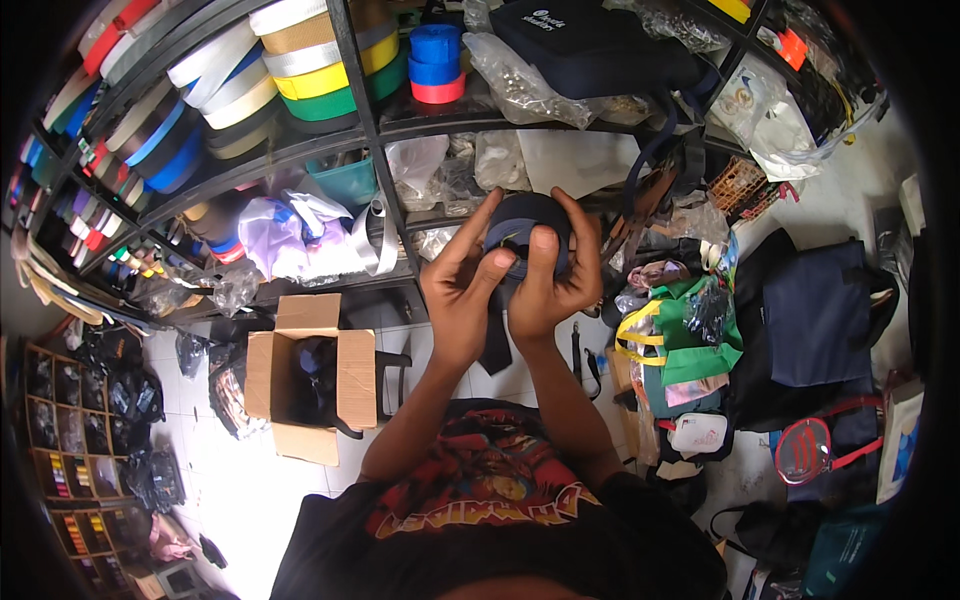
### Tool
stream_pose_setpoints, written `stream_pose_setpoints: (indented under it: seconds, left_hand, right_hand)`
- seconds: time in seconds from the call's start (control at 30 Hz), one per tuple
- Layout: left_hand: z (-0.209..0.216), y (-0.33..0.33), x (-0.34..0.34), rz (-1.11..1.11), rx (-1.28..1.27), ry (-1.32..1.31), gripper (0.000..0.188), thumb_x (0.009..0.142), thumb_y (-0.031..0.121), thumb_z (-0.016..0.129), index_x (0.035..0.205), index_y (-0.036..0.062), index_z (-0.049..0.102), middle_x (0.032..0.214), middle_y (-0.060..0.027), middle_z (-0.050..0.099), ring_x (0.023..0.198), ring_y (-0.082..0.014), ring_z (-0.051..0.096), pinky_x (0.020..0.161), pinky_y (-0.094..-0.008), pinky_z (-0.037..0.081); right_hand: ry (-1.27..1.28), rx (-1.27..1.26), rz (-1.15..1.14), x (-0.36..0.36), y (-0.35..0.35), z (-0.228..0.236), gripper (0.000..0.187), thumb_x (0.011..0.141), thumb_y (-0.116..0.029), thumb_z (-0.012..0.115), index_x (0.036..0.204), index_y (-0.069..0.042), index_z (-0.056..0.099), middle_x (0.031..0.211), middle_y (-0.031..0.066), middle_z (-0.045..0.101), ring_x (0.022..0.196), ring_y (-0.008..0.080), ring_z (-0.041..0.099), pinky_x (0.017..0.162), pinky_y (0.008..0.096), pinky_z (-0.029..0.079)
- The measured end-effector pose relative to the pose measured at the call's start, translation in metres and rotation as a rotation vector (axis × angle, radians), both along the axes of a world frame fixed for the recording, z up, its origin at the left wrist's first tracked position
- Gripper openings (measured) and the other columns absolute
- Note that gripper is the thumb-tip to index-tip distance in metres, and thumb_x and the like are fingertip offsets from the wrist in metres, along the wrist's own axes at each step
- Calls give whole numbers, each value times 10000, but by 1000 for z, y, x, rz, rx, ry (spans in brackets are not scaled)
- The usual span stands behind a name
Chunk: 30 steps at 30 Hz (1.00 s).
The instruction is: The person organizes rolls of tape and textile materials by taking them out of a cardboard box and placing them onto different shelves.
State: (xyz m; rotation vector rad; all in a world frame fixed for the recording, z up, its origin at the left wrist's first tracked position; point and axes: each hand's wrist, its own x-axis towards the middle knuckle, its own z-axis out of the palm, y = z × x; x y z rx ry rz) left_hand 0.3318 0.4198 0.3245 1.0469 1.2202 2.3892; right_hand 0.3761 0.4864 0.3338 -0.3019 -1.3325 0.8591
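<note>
Between both hands, in front of the shelves, is a roll of dark navy webbing [528,212]. My left hand [462,282] wraps round its left side, the thumb pressed on the near part of the coil. On the other side my right hand [557,285] grips it, with that thumb laid across the roll's open centre. A dark strap end [495,350] hangs below the hands; whether it joins the roll is hidden behind my wrists.
Black shelves [368,70] ahead hold many coloured webbing rolls [318,85], plastic bags and a dark case [600,45]. An open cardboard box [357,385] stands at left. To the right lie a green bag [700,335], a navy bag [815,315] and a red-rimmed racket [803,450].
</note>
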Motion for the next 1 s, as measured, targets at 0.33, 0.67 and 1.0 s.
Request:
stream_pose_setpoints:
  seconds: [0.33,0.67,1.0]
  left_hand:
    - [18,-3,4,41,-206,113,488,882,35,686,1337,-48,530,1236,-147,621,1078,-141,572,928,-275,465]
    - [15,1,27,-54,-121,105,729,771,-42,769,1412,-44,421,1272,-124,563,1159,-168,535,1008,-309,427]
    - [16,-1,40,-33,-164,-153,590,837,6,724,1359,-68,460,1234,-120,596,1146,-175,548,1005,-325,431]
  right_hand:
    - [-534,-140,778,51,68,41,359,867,-158,727,1184,-13,644,1031,73,673,837,70,619,641,207,490]
    - [-420,-169,686,64,69,29,332,866,-132,739,1137,50,672,903,73,708,721,43,613,559,166,455]
    - [-348,-220,738,70,64,23,343,873,-121,732,1150,66,655,943,83,706,788,66,634,624,183,501]
